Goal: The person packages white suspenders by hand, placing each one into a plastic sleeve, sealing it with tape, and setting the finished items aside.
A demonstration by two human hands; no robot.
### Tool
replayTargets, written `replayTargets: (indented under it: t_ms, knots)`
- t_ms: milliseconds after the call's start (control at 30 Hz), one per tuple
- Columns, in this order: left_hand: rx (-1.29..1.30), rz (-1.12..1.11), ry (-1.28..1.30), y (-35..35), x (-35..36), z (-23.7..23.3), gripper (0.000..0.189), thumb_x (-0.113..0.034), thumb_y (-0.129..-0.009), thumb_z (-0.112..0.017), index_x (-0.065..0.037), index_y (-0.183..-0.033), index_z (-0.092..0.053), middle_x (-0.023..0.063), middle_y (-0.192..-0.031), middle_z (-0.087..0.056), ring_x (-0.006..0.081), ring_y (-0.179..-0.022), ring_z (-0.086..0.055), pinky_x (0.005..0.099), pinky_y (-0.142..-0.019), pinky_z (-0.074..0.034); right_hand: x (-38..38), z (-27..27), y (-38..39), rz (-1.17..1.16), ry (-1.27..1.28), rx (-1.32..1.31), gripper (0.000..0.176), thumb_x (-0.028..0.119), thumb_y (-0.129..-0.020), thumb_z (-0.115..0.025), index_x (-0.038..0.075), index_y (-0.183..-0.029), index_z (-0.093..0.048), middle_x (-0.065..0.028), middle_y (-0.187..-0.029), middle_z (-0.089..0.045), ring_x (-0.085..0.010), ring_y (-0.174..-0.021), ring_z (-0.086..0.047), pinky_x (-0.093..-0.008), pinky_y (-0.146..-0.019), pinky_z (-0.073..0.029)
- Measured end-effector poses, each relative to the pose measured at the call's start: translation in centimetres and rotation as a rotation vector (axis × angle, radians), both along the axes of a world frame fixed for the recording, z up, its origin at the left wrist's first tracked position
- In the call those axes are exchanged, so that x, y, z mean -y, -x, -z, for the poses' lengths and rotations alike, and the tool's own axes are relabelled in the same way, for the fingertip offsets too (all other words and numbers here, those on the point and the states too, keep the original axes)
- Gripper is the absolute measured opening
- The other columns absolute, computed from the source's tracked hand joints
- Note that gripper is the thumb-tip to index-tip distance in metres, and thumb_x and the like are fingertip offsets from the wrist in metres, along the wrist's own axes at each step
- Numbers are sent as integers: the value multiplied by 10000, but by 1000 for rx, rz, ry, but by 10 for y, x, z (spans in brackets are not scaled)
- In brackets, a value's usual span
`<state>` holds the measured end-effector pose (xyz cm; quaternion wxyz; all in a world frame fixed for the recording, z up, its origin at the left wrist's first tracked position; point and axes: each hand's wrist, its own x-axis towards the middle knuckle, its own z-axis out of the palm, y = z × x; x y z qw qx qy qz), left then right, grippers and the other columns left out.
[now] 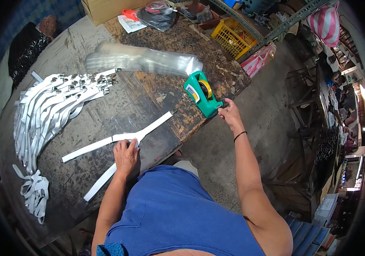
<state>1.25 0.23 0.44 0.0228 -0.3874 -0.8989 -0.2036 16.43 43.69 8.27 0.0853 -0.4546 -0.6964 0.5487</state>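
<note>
A pair of white suspenders (154, 124) lies spread in a Y on the dark worktable, with a metal clip at its upper right end. My left hand (125, 156) is on the join of the straps, fingers curled and pressed on the webbing. At the table's right edge stands a green tape dispenser (208, 107) with a yellow-cored roll. My right hand (230, 113) is at its cutting end, thumb and finger pinched at the tape; the strip itself is hard to make out. Many more white suspenders (59, 100) with metal clips lie bunched at the left.
Clear plastic sleeves (148, 59) lie stacked behind the dispenser. A loose heap of white strap (35, 192) sits at the lower left. Farther back are a cardboard box (112, 9), a black plastic bag (159, 19) and a yellow crate (232, 39) beyond the table edge.
</note>
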Motion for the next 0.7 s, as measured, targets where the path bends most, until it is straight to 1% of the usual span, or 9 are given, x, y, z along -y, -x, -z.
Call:
replayTargets:
  t_ms: [67, 200, 267, 300, 333, 400, 433, 667, 700]
  knots:
    - [2, 0, -8, 0, 0, 1, 457, -172, -807, -734, -171, -1249, -615, 128, -1120, -571, 319, -1089, -525, 461, -907, -405, 1, -1, 4, -179, -545, 436, 656, 104, -851, -647, 45, -1452, -390, -80, -861, -656, -159, -784, -623, -311, -705, -508]
    - [26, -6, -10, 0, 2, 8, 454, -187, -798, -724, -175, -1239, -615, 125, -1116, -575, 325, -1094, -527, 468, -918, -392, -17, 57, -42, -289, -808, 656, 670, 69, -810, -664, 42, -1432, -417, -86, -858, -648, -173, -780, -632, -327, -710, -510]
    - [-5, -16, -8, -1, 1, 6, 450, -187, -802, -722, -178, -1238, -615, 127, -1126, -574, 324, -1106, -524, 467, -924, -391, 7, 54, -56, -210, -190, 371, 619, 41, -819, -654, 33, -1402, -445, -79, -827, -631, -167, -741, -618, -320, -686, -508]
    - [1, -20, -1, -1, 1, 5, 448, -188, -805, -721, -180, -1240, -614, 126, -1130, -572, 325, -1113, -522, 467, -930, -391, 29, 50, -57, -193, 55, 234, 485, 34, -849, -635, 30, -1315, -497, -62, -788, -612, -143, -720, -598, -292, -657, -504]
    - [7, -18, 1, -1, 1, 4, 445, -190, -809, -720, -182, -1241, -614, 125, -1134, -571, 326, -1119, -520, 466, -935, -390, 48, 47, -57, -192, 80, 249, 485, 34, -849, -635, 30, -1315, -497, -62, -788, -612, -143, -720, -598, -292, -657, -504]
    - [28, -11, 12, 0, 1, 5, 448, -200, -818, -718, -186, -1252, -611, 123, -1138, -568, 325, -1128, -516, 463, -945, -394, 81, 47, -57, -323, 373, 250, 365, 25, -871, -619, 35, -1224, -526, -50, -768, -600, -117, -701, -578, -263, -607, -483]
    - [28, -5, 20, 0, 0, 4, 444, -203, -822, -717, -184, -1254, -611, 122, -1136, -568, 323, -1125, -517, 464, -940, -395, 93, 57, -60, -384, 407, 270, 297, 27, -877, -621, 38, -1159, -528, -41, -755, -586, -104, -670, -554, -255, -576, -464]
    - [57, 30, 67, 4, 0, 1, 426, -215, -845, -704, -175, -1260, -619, 114, -1127, -568, 318, -1101, -521, 459, -917, -399, 146, 119, -74, -543, 707, 459, 257, 53, -881, -622, 56, -1117, -521, -4, -750, -538, -95, -634, -516, -249, -540, -439]
    - [9, 47, 51, 5, 0, 1, 447, -197, -833, -718, -176, -1269, -623, 110, -1110, -581, 317, -1062, -539, 450, -866, -424, 152, 123, -75, -580, 710, 517, 259, 57, -878, -628, 54, -1113, -521, -5, -752, -539, -92, -618, -505, -252, -524, -435]
